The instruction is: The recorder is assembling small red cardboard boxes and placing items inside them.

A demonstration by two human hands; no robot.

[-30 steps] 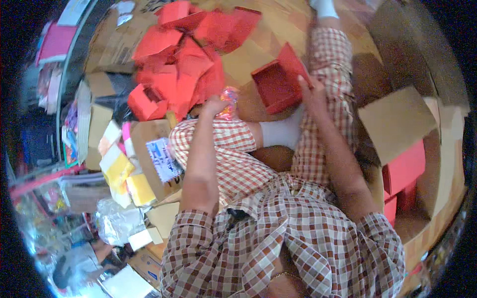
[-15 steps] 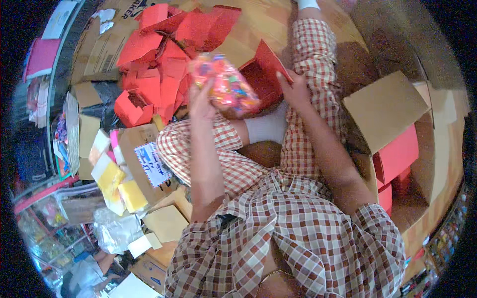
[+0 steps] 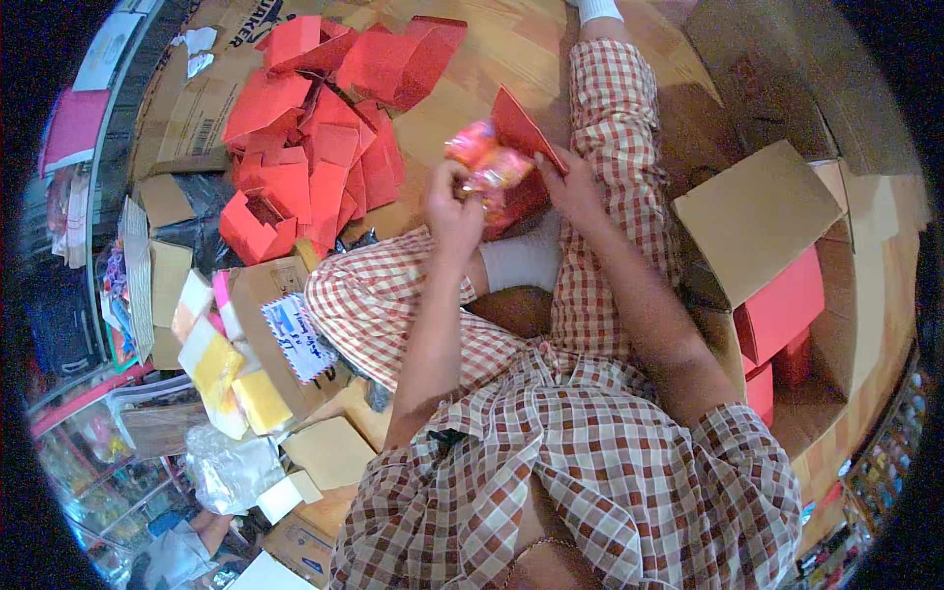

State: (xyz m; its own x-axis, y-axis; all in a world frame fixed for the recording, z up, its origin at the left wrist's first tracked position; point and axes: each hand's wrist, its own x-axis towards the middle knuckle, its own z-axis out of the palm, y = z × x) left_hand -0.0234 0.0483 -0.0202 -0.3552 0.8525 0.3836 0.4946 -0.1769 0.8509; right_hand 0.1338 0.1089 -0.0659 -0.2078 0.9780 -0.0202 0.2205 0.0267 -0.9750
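My left hand point(image 3: 454, 214) is closed on a clear, shiny plastic packet of small colourful pieces point(image 3: 497, 167), blurred by motion. The packet is at the mouth of a red cardboard box point(image 3: 528, 130) standing between my legs, partly inside it as far as I can see. My right hand point(image 3: 576, 192) grips the box's raised lid at its right edge, thumb on the near face. The lower part of the box is hidden behind the packet and my left hand.
A heap of open red boxes point(image 3: 315, 147) lies at the far left. On my right, a large brown carton point(image 3: 762, 221) holds more red boxes point(image 3: 782, 310). Yellow and white packs point(image 3: 231, 379), a clear plastic bag point(image 3: 231, 467) and cardboard pieces lie at my left. Another person's arm point(image 3: 211, 531) shows at lower left.
My left hand has carried the packet rightward, from beside the red box to its opening. My right hand still holds the lid in nearly the same place.
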